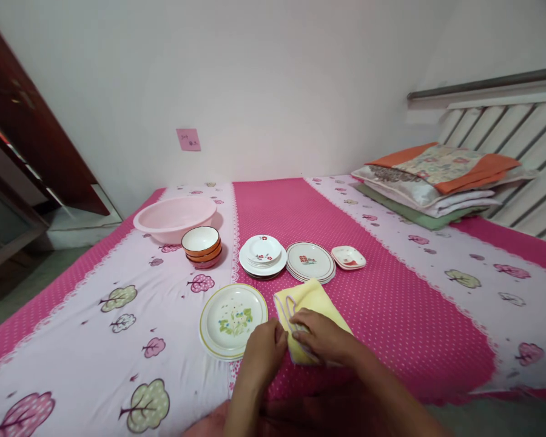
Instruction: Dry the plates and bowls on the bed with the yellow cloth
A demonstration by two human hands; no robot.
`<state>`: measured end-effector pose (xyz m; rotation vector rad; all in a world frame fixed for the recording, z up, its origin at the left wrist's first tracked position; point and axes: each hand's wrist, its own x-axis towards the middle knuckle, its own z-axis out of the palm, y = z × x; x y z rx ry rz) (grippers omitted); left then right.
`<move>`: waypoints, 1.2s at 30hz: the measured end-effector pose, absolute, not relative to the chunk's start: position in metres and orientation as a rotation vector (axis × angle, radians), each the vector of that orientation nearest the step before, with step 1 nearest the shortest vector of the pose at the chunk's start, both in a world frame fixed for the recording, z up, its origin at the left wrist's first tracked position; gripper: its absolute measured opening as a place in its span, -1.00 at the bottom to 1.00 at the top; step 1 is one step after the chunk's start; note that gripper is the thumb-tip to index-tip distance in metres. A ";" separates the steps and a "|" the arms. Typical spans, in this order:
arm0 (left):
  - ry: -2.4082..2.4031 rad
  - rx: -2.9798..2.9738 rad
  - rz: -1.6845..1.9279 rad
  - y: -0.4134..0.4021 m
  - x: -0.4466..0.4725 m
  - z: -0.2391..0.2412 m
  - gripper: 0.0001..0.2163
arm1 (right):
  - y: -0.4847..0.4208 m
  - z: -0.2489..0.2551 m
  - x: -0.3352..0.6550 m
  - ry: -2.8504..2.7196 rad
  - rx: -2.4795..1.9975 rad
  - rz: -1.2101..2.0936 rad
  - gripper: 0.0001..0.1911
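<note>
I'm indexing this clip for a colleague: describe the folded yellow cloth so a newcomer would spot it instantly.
On the tree-printed sheet, find the pink dotted band running down the middle. Near its front edge, beside the plate with green leaves, the folded yellow cloth lies under the right hand. Its yellow, purplish-trimmed fabric sets it apart from the white dishes nearby.

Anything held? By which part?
The right hand lies on the yellow cloth near its left edge; whether it or the left hand, at that edge, grips it cannot be told.
</note>
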<state>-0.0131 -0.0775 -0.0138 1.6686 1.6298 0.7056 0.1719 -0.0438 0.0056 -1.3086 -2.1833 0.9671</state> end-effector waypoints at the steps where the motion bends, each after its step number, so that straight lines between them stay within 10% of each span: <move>1: 1.638 1.653 0.742 -0.077 -0.018 -0.013 -0.83 | -0.043 0.005 0.166 -2.179 -1.308 0.965 -0.68; 14: 2.478 1.004 1.000 -0.081 -0.150 -0.017 -0.57 | -0.003 -0.026 0.092 -1.931 -1.406 0.903 -0.56; 36: 1.989 0.501 1.744 -0.072 -0.142 -0.027 -0.68 | 0.003 -0.063 0.090 -1.329 -1.049 1.452 -0.55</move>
